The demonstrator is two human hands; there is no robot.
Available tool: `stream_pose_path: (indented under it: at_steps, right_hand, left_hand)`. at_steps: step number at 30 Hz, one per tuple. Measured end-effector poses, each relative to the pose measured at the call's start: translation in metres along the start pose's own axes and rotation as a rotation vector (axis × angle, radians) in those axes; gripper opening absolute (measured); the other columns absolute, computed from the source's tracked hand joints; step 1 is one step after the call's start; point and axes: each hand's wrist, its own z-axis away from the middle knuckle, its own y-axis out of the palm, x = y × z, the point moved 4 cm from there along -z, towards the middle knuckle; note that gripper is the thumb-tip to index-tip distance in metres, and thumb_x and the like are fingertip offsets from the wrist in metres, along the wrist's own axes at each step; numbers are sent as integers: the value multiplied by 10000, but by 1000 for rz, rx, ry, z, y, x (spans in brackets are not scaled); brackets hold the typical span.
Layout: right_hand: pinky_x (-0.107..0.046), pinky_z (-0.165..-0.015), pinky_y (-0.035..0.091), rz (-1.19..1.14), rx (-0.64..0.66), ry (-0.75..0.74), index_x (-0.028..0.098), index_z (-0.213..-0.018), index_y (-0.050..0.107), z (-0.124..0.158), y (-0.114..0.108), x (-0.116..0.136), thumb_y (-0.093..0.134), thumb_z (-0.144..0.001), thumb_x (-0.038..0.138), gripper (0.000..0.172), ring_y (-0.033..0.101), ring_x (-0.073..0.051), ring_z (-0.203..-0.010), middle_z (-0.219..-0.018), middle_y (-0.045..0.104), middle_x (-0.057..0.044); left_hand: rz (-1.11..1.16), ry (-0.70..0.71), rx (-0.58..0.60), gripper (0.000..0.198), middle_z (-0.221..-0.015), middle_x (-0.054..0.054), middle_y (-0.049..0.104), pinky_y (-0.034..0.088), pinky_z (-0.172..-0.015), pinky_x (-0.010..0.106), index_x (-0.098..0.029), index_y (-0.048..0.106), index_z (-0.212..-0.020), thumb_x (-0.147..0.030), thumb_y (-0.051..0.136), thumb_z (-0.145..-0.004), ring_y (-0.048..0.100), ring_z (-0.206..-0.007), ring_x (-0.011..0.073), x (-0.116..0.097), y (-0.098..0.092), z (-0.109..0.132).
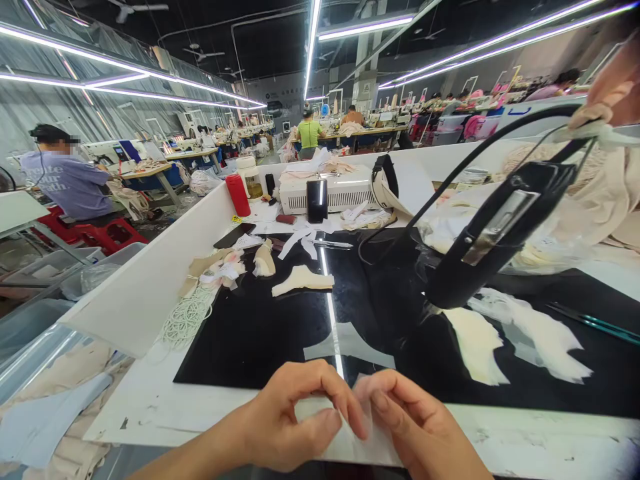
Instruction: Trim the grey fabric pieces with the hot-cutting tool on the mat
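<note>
My left hand (293,417) and my right hand (413,423) meet at the front edge of the table. Between them is a thin, translucent white piece of material (377,443), pinched by the fingers of both. Whether it is fabric or film I cannot tell. Just beyond my fingers, a curved translucent piece (345,343) lies flat on the black mat (250,343). Farther back on the mat rests a cream curved fabric piece (303,280). Cream fabric pieces (477,343) and white ones (543,333) lie to the right.
A black cylindrical device (500,233) with a cable hangs over the mat's right side. Teal tweezers (595,323) lie beyond it. Pale cord (187,320) and scraps sit at left. A white machine (330,193) and a red cylinder (237,195) stand behind. Co-workers sit farther away.
</note>
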Motion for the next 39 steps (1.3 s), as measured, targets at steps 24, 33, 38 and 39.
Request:
stream_pose_path:
  at_steps: [24, 33, 38, 39]
  right_hand:
    - [-288, -836, 617, 1005, -207, -725, 301, -1062, 777, -33, -42, 31, 569, -1072, 386, 225, 775, -218, -925, -1046, 787, -54]
    - [-356, -774, 625, 1362, -215, -982, 267, -1146, 772, -38, -36, 29, 447, -1133, 347, 335, 760, -210, -800, -973, 792, -53]
    - [-349, -735, 596, 1389, -162, -943, 244, -1162, 766, -42, -37, 19, 440, -1139, 324, 337, 708, -196, -769, -962, 760, -56]
    - [-348, -739, 596, 1394, -152, -926, 244, -1172, 765, -43, -38, 17, 445, -1137, 318, 330, 704, -196, -773, -967, 756, -58]
  left_hand:
    - [-181, -515, -299, 157, -789, -50, 626, 478, -582, 237, -226, 623, -1047, -317, 678, -931, 607, -629, 131, 40, -28, -42]
    - [-1072, -251, -125, 182, -829, 4, 678, 348, -671, 302, -222, 598, -860, -251, 654, -1031, 609, -759, 191, 42, -28, -41]
    - [-1203, -215, -33, 209, -848, 23, 691, 357, -664, 310, -210, 639, -879, -286, 619, -1073, 628, -777, 199, 44, -24, -40]
    - [-1208, -216, -28, 211, -851, 25, 691, 359, -665, 312, -208, 645, -883, -286, 614, -1076, 629, -779, 200, 44, -24, -39]
